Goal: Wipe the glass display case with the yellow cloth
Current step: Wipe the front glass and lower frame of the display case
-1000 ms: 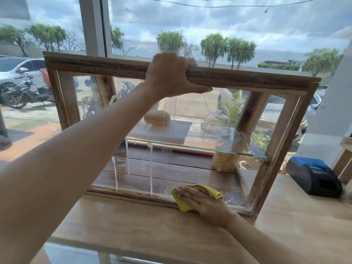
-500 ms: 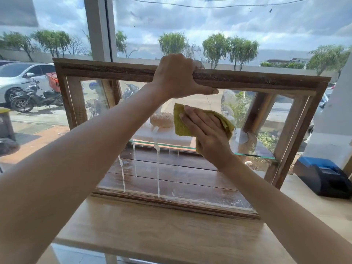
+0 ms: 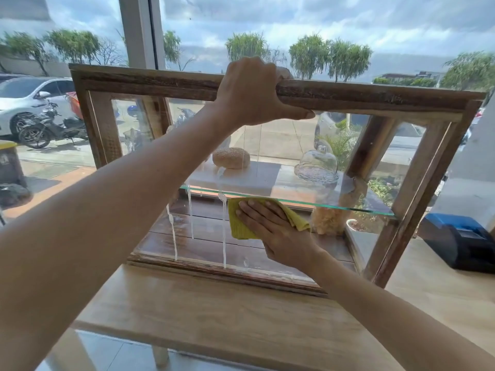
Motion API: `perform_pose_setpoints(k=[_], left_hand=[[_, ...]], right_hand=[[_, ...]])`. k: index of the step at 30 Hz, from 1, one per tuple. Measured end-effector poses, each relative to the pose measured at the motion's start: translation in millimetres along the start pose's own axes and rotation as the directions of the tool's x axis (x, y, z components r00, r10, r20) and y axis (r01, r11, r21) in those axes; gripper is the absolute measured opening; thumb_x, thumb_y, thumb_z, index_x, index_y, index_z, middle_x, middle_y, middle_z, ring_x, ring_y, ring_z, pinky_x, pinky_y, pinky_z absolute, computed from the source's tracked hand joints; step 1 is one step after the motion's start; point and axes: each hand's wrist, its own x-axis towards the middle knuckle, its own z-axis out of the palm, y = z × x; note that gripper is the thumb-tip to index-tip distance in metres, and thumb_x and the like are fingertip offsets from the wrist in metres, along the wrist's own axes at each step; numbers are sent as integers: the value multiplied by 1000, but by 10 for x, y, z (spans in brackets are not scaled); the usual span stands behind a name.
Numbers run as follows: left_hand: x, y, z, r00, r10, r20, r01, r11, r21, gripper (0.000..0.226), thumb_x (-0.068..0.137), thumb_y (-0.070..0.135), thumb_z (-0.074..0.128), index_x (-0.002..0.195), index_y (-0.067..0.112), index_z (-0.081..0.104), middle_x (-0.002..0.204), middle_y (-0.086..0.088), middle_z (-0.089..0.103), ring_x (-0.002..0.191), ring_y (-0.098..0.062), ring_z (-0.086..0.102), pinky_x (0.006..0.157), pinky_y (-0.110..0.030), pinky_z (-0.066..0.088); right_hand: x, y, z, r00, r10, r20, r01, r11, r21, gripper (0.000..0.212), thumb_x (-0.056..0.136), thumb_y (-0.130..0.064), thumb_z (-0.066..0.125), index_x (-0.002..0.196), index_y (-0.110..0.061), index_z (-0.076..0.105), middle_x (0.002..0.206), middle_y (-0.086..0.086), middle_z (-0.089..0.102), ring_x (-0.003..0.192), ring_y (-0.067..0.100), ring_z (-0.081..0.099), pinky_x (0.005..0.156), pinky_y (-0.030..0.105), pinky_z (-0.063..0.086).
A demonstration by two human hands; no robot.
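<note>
Lower now on the glass display case point(image 3: 267, 145), yellow cloth point(image 3: 238, 226) under flat, spread right hand point(image 3: 270, 228); left hand point(image 3: 249, 92) gripping top frame.

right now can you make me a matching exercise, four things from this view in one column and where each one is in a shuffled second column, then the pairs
Things:
1. yellow cloth
2. left hand
3. bread roll
4. blue and black device

Places:
A. on the counter, right of the display case
B. gripping the case's top wooden rail
C. under the flat right hand, against the front glass
D. inside the case, on the upper level

Pairs: 1-C, 2-B, 3-D, 4-A
</note>
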Motion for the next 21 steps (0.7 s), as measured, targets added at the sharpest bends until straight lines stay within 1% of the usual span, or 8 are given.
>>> perform_pose_setpoints(k=[4,6,9,12,14,16,18,21], left_hand=[[-7,6,-6,1000,-10,6,10,1000,5,88,57,94,33,101,27,70,57,6,56,56,-12,54,60,-21,36],[-15,13,-13,1000,-16,12,16,1000,-2,89,57,93,34,102,27,70,56,6,55,57,-12,54,62,-22,36],[-19,21,-26,1000,-13,13,13,1000,-8,92,55,95,30,100,25,71,52,8,51,55,-11,53,61,-21,35],[-22,17,-11,1000,-10,-2,10,1000,-30,92,55,95,29,100,27,71,56,5,59,56,-13,56,62,-22,40],[-25,7,-11,1000,-11,-9,10,999,-45,92,55,94,30,102,27,71,59,3,64,60,-15,60,67,-25,45],[-23,4,-14,1000,-7,-12,6,999,-46,91,55,94,32,102,26,71,61,2,65,61,-15,60,68,-25,46],[-25,9,-16,1000,-4,-15,3,999,-41,91,56,94,32,99,25,71,62,1,66,62,-16,61,68,-25,46],[-27,30,-16,1000,-4,-12,3,999,-37,93,55,95,29,97,23,71,62,1,65,60,-16,59,67,-25,44]], right_hand=[[-305,-229,220,987,-104,120,108,994,-29,63,80,0,39,142,-10,43,150,4,39,140,16,33,120,33,14],[-450,-317,317,967,-165,192,170,985,-5,58,86,-5,37,143,-12,42,150,3,39,140,15,33,121,32,8],[-579,-400,414,917,-240,319,238,970,46,52,91,-13,33,142,-15,43,148,1,42,138,14,35,120,30,3],[-574,-385,429,858,-309,410,322,946,38,54,89,-15,29,140,-16,46,147,0,43,136,13,40,118,30,3],[-556,-327,405,827,-344,445,382,924,6,54,89,-15,27,138,-18,50,147,-2,45,135,11,41,118,32,2],[-600,-263,386,811,-359,462,421,906,-35,54,90,-15,26,138,-19,50,147,-2,44,136,11,40,117,34,1],[-705,-207,378,816,-369,446,441,895,-67,52,91,-14,28,139,-16,49,148,-1,42,137,12,39,118,35,2],[-934,-114,335,846,-348,404,422,900,-108,48,93,-14,33,138,-14,50,147,1,44,136,14,40,118,36,8]])
